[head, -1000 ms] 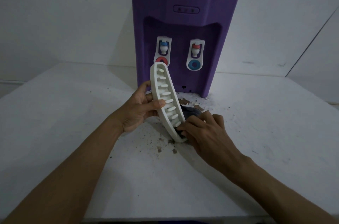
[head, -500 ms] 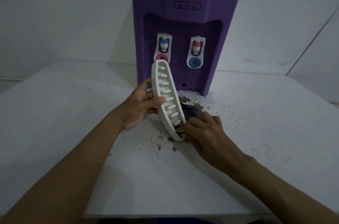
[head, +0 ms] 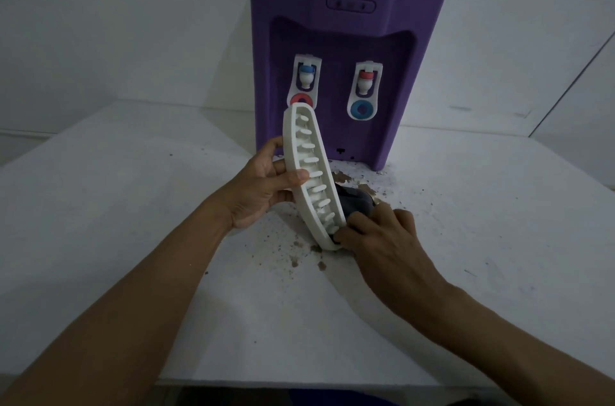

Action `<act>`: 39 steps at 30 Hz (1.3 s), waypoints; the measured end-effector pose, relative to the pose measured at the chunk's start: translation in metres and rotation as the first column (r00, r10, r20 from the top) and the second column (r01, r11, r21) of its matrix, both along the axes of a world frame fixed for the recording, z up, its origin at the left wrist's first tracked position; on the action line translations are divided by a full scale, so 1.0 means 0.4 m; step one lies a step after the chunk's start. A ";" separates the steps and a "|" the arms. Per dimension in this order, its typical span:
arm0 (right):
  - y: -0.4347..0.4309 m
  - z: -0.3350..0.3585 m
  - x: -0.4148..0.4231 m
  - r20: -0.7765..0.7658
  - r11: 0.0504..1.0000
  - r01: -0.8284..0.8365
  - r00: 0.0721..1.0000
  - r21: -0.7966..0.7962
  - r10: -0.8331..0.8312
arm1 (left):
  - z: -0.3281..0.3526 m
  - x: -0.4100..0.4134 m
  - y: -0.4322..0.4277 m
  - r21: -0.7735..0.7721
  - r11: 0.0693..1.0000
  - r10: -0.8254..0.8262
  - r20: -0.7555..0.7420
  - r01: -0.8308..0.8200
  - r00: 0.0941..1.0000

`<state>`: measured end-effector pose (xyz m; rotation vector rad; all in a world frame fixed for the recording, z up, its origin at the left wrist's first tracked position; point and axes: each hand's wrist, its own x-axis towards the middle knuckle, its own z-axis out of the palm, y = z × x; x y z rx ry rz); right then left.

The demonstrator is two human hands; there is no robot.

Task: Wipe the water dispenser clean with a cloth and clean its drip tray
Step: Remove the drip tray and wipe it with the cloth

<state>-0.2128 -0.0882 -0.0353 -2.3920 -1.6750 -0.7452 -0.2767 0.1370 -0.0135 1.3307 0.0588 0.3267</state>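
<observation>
Drip tray (head: 307,174) barely shifted, dirt-flecked white table (head: 133,206)

One dispenser (head: 349,29), two taps (head: 305,72) (head: 365,79), one drip tray (head: 307,169), perhaps one cloth (head: 354,204), two hands (head: 263,189) (head: 379,234)

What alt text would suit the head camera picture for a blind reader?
A person's left hand grips a white slotted drip tray tilted on edge, while the right hand holds a dark cloth against its lower end. Behind stands a purple water dispenser with two taps; brown dirt specks litter the white table.
</observation>
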 end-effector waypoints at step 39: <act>0.005 0.058 0.047 0.116 0.956 -0.199 0.967 -0.216 0.228 | 0.006 0.000 0.007 0.031 0.999 0.011 -0.036 -0.010 0.999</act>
